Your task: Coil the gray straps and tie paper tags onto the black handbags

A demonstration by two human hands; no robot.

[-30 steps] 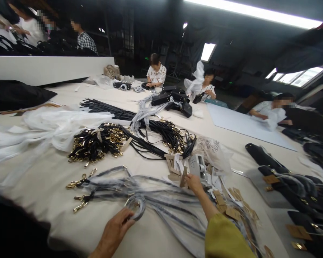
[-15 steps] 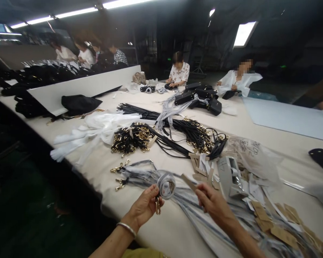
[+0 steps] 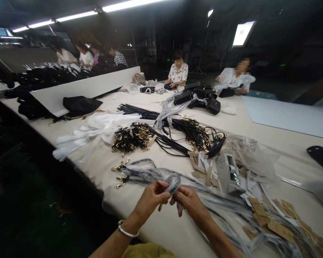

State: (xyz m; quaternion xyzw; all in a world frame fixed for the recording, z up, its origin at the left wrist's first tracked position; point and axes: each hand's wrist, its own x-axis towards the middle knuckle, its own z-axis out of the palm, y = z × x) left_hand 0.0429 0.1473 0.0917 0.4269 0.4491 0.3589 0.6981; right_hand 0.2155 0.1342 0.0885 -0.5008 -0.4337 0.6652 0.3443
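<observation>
A coiled strap in clear plastic [image 3: 173, 183] is held up just above the table, between my two hands. My left hand [image 3: 153, 195] is closed around its left side, thumb and fingers pinching it. A bit of gold-coloured metal shows below those fingers. My right hand [image 3: 188, 202] pinches the lower right of the coil, fingertips close to the left ones. Whether a brown paper strip is still in my right fingers I cannot tell. Behind and beneath the hands lie plastic-sleeved straps [image 3: 140, 173] with gold snap hooks [image 3: 120, 182] at their left ends.
A tape dispenser [image 3: 228, 175] stands to the right, among brown paper strips [image 3: 280, 231]. Bundles of black straps [image 3: 131, 138] and white wrapping strips [image 3: 97, 129] lie farther back. Black cases [image 3: 201, 96] are piled beyond. Several co-workers [image 3: 178, 71] sit around the table.
My right hand, which held a brown paper strip apart from the coil, has moved left and now touches it. The coil has turned and shifted slightly right in my left hand.
</observation>
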